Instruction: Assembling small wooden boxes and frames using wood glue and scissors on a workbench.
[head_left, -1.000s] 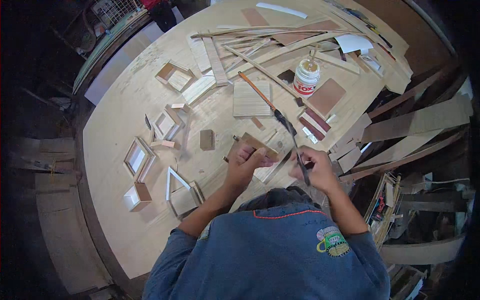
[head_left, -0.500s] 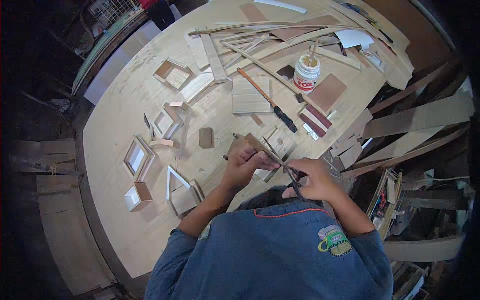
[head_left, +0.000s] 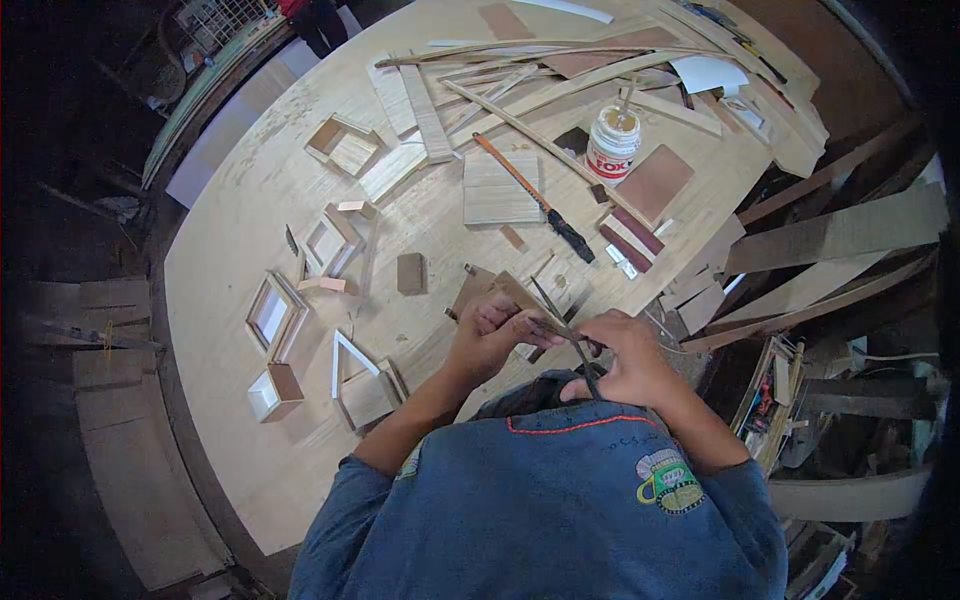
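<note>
My right hand is closed round the handles of dark scissors, whose blades point away and to the left. Between the fingers of my left hand is a thin brown sheet, held against the blades. Its exact material and the cutting point are partly hidden by my fingers. Beneath the left hand, a brown wooden piece shows on the table at the near edge. A small brown block lies to the left of that hand.
Small wooden house-shaped frames and open boxes stand left on the table. A saw-like tool with an orange blade, a white glue jar and wood strips lie farther off. Boards lean at right.
My right thumb and the scissor handles have shifted slightly, the handles now looking closer together. The left hand keeps its hold on the sheet, nearly in place.
</note>
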